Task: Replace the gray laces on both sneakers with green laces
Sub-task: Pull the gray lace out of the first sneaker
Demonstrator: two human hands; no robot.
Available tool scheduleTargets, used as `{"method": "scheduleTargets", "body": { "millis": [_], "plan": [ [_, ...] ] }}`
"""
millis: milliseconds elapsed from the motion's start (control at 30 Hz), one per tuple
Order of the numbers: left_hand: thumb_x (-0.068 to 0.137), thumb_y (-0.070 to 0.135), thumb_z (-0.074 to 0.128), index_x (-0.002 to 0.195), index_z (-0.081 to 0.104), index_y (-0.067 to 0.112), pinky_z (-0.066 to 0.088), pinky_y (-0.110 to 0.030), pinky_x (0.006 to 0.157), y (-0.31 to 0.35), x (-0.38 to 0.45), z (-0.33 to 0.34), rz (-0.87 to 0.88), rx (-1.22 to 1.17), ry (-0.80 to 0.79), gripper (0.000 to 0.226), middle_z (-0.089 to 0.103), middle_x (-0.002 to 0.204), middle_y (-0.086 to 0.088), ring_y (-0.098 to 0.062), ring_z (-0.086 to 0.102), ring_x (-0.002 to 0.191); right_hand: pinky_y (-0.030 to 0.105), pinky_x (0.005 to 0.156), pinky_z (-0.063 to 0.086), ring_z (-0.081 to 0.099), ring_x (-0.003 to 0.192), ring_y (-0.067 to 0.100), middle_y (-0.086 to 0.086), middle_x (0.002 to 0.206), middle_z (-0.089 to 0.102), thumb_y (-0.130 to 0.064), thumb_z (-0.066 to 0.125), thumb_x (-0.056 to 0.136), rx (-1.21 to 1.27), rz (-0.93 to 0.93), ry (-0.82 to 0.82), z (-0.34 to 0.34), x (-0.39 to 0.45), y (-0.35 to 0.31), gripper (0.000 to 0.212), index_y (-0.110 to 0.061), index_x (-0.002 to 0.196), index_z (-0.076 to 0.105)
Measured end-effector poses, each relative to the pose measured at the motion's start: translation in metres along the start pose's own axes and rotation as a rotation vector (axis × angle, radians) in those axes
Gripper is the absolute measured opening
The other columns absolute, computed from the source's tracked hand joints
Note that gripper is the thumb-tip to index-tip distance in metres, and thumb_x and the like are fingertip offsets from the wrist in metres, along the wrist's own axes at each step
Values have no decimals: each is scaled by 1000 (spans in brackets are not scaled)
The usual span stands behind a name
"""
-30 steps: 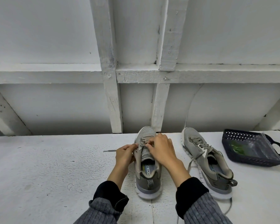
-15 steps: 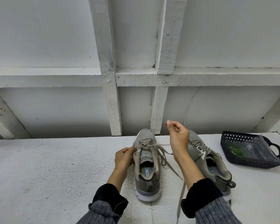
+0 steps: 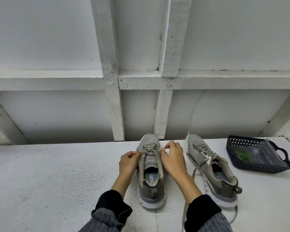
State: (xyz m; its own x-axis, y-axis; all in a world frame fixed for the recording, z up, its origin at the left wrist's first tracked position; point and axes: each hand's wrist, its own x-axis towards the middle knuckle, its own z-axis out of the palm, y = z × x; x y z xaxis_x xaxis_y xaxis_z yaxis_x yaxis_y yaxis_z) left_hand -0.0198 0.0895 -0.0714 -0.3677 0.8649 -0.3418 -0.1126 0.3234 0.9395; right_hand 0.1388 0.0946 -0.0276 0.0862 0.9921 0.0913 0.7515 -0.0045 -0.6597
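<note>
The right hand (image 3: 172,158), raised above the shoes half a second ago with a length of lace drawn out, has come back down to the near sneaker (image 3: 151,171), which stands toe-away at the middle of the white table (image 3: 49,178). Its thumb and forefinger are curled at the eyelet row on the shoe's right side, apparently pinching the gray lace (image 3: 150,150), though the fingertips are too small to be sure. The left hand (image 3: 129,162) holds the shoe's left edge, fingers curled against the upper, pinching there as before.

The lace is out of the upper eyelets (the tongue shows bare) and crosses only near the toe. The second sneaker (image 3: 211,169) stands just beside, fully laced with loose ends trailing. Well to the right, a dark basket (image 3: 238,144) holds a clear bag with something green, likely the new laces.

The risk now: tugging a snagged aglet could drag the shoe if the left hand's hold slackens.
</note>
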Motion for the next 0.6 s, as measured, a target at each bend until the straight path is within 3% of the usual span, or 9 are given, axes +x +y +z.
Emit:
{"method": "scheduleTargets", "body": {
  "millis": [100, 200, 300, 367, 467, 533, 600],
  "plan": [
    [82, 30, 72, 75, 71, 18, 52, -37, 82, 2, -4, 3, 78, 116, -3, 15, 72, 78, 2, -17, 64, 81, 32, 73, 40, 52, 89, 19, 0, 96, 52, -41, 50, 95, 41, -47, -65, 8, -8, -8, 25, -17, 91, 49],
    [86, 29, 69, 78, 68, 17, 48, -29, 74, 5, -6, 4, 175, 222, -11, 14, 69, 80, 3, -13, 62, 79, 31, 66, 39, 54, 79, 21, 1, 86, 59, -35, 51, 96, 89, -25, -39, 16, -10, -2, 20, -17, 86, 49],
    [88, 22, 67, 83, 68, 16, 44, -18, 68, 7, -4, 1, 253, 296, -19, 8, 65, 80, 5, -13, 60, 80, 32, 55, 35, 51, 69, 20, -1, 67, 53, -28, 52, 97, 279, 151, 23, 20, -9, 5, 32, -17, 67, 46],
    [90, 17, 63, 87, 66, 21, 42, -10, 68, 8, -6, 1, 305, 330, -30, 6, 65, 86, 7, -12, 60, 86, 32, 58, 34, 48, 66, 20, -1, 58, 50, -23, 57, 95, 471, 292, 43, 22, -6, 10, 40, -17, 57, 46],
    [92, 11, 53, 98, 64, 36, 46, -26, 84, 7, -4, 1, 521, 563, -97, 28, 62, 108, 16, -9, 55, 100, 32, 62, 32, 44, 60, 18, -3, 51, 48, -21, 61, 92, 622, 376, 44, 27, -7, 14, 42, -17, 52, 50],
    [93, 8, 49, 113, 64, 34, 40, -26, 92, 12, -3, 4, 658, 725, -165, 36, 60, 115, 15, -9, 46, 109, 32, 62, 32, 43, 59, 17, -4, 51, 47, -23, 60, 93, 669, 380, 67, 31, -10, 16, 41, -16, 54, 52],
    [96, 19, 50, 121, 61, 34, 34, -27, 96, 20, -1, 8, 717, 892, -227, 31, 61, 116, 10, -13, 43, 114, 31, 59, 32, 41, 58, 16, -5, 51, 46, -24, 57, 95, 676, 364, 120, 35, -12, 15, 41, -16, 55, 50]
  ]
}}
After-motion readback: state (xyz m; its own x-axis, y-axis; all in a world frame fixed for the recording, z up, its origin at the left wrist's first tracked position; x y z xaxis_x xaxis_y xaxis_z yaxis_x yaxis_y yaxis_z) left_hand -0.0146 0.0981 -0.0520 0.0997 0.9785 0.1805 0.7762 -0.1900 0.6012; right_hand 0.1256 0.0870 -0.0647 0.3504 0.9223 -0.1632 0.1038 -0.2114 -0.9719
